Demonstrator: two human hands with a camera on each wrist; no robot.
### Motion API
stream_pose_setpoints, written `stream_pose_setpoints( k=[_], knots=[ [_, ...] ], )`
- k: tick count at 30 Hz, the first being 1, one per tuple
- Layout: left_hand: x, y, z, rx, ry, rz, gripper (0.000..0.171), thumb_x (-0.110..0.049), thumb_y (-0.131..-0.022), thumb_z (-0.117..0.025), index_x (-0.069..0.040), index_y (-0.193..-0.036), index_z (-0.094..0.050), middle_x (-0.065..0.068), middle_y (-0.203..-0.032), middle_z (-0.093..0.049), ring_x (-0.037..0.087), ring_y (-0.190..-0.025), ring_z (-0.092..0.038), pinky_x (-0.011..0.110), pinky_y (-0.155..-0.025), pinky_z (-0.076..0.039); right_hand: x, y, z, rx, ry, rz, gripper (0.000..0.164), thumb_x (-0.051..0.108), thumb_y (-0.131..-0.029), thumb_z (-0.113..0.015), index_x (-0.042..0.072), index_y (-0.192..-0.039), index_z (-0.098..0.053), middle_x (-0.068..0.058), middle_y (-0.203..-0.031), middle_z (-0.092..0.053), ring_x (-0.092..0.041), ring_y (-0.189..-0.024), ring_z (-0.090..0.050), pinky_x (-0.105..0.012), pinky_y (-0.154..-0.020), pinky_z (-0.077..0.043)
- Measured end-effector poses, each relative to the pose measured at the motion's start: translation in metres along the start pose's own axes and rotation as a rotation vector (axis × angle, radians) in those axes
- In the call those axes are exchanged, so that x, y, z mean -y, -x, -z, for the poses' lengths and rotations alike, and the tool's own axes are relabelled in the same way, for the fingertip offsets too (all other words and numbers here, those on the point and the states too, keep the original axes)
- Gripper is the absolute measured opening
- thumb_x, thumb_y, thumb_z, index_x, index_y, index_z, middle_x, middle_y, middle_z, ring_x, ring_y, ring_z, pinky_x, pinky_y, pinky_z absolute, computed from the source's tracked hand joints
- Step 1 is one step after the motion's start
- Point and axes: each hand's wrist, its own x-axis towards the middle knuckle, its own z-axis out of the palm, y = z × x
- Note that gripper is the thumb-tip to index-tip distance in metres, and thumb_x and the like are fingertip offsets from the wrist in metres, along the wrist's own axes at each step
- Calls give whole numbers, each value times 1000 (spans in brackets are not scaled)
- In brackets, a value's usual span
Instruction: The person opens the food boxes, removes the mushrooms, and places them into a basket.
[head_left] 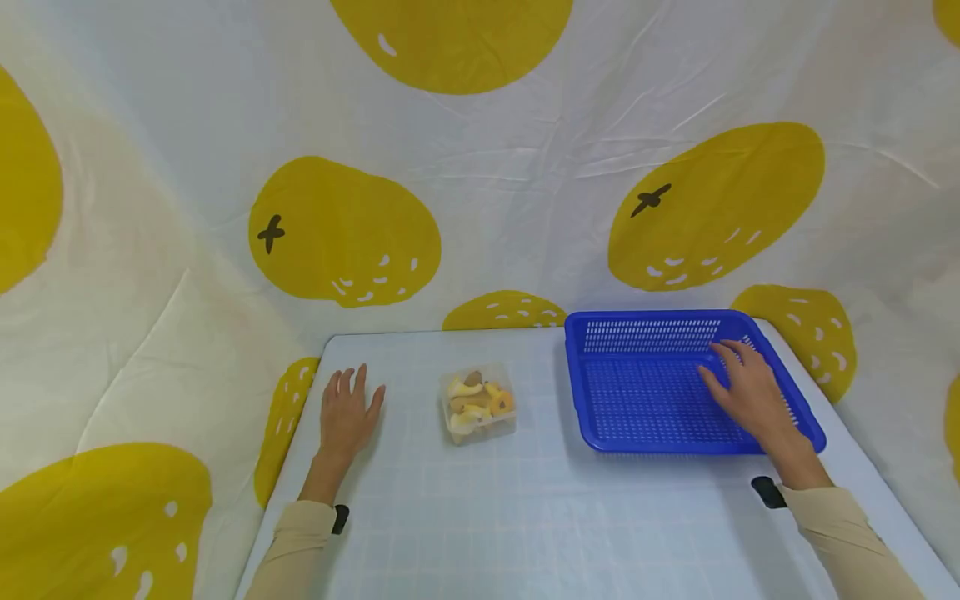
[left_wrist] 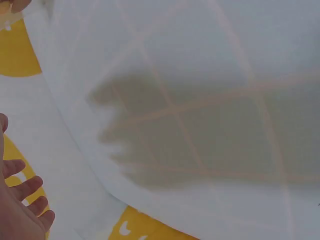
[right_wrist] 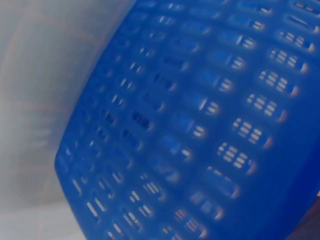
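Note:
My left hand [head_left: 347, 418] hovers over the left side of the table with its fingers spread and nothing in it. In the left wrist view the fingers show at the left edge, and the hand's shadow falls on the cloth. My right hand [head_left: 752, 395] is over the right part of a blue plastic basket [head_left: 637, 404], fingers loosely bent and holding nothing visible. The basket's slotted wall [right_wrist: 165, 120] fills most of the right wrist view. Between the hands stands a small clear plastic box [head_left: 492, 430] with several yellow, orange and brown pieces inside.
A white table [head_left: 480, 517] with a faint grid pattern carries the box and basket. Behind and beside it hangs a white cloth [head_left: 517, 225] printed with large yellow fruit shapes. The basket sits at the back right, near the table's edge.

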Motion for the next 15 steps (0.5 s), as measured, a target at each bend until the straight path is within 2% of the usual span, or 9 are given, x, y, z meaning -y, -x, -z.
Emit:
stream_pose_setpoints(
  k=[7,12,15],
  knots=[
    [-13,0,-4,-134,60,-20,48,-26,-100,-64,9,-133,-57,34,-123,-58,52,-118,-51,62,-103,-41,17,-3,-2,-79,-19,55,40,5,-94,-72,-10,-129,-58,-34,-127,-55,-54,-120,-48,-71,-99,-40],
    [-22,0,-9,-197,101,-40,42,-23,-100,-66,9,-127,-61,33,-118,-61,52,-112,-55,63,-95,-45,28,-4,-4,-86,-55,53,38,4,-94,-71,-8,-128,-60,-33,-124,-58,-52,-118,-51,-69,-96,-43],
    [-29,1,-10,-205,127,-30,40,-22,-100,-66,8,-126,-63,32,-118,-61,52,-111,-56,63,-92,-46,34,-6,-7,-66,-79,40,37,6,-96,-69,-8,-129,-60,-33,-125,-58,-53,-118,-51,-70,-95,-43]
  ],
)
